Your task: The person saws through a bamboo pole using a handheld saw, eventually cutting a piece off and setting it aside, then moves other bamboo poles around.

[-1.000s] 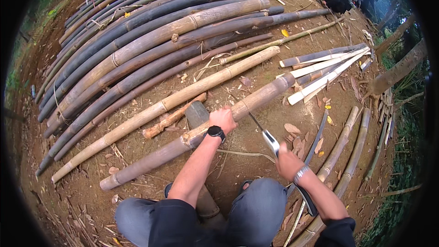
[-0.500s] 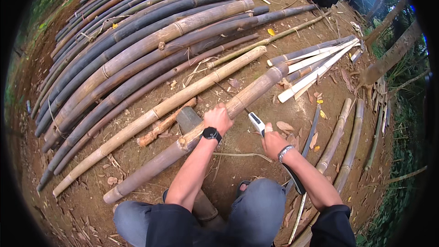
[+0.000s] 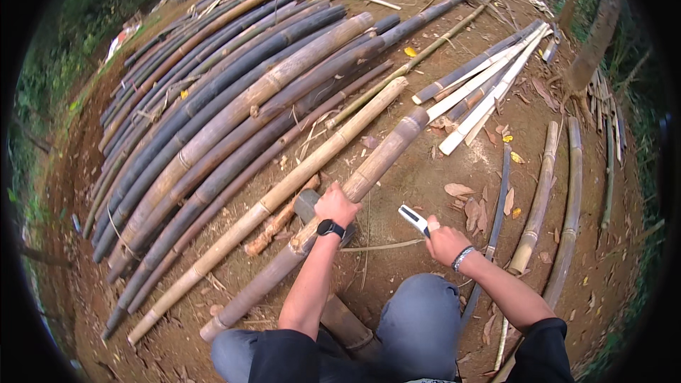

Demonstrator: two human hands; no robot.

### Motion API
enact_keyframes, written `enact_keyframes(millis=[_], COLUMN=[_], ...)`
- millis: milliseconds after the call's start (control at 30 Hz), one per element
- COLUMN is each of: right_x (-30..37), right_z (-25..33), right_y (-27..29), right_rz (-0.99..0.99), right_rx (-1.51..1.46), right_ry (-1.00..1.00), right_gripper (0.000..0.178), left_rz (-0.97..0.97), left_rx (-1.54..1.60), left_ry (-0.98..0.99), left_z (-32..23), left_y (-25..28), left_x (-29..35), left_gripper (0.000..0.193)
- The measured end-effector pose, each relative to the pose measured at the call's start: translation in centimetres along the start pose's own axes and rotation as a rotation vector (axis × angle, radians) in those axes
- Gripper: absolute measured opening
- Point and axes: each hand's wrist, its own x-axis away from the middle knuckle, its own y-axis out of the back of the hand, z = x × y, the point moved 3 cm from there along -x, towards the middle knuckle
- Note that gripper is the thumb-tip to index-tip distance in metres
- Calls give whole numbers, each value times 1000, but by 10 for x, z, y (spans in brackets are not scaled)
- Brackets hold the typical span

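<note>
My left hand, with a dark watch at its wrist, is wrapped round a thick brown bamboo pole. The pole slants from lower left to upper right and rests across a shorter dark bamboo piece between my legs. To the right of the pole, my right hand is closed on the white-and-dark handle of what looks like a hand saw. Its blade hardly shows. The saw's visible end stands apart from the pole, over bare soil.
Many dark and brown bamboo poles lie stacked at left. A pale pole lies alongside mine. Split pale strips are ahead right; more bamboo lengths lie at right by a tree trunk. People are at the far edge.
My right hand has drawn the saw away from the pole, to the right. My left hand keeps its grip. The view has tilted, bringing more background in.
</note>
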Motion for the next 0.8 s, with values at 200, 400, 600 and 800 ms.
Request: enact_keyframes(millis=[200, 400, 600, 800], right_x=[10, 20, 28, -7], right_z=[-25, -32, 15, 51], right_y=[-47, -48, 18, 80], right_rz=[-126, -245, -255, -118], right_rx=[-109, -161, -258, -326], right_ry=[22, 151, 320, 528], right_gripper=[31, 33, 44, 46], left_rz=[149, 393, 399, 158], left_rx=[-13, 5, 413, 626], left_ry=[-5, -52, 59, 101], left_z=[13, 15, 41, 51], left_y=[-16, 22, 109, 189], left_x=[-8, -20, -12, 10], left_gripper=[70, 84, 61, 43])
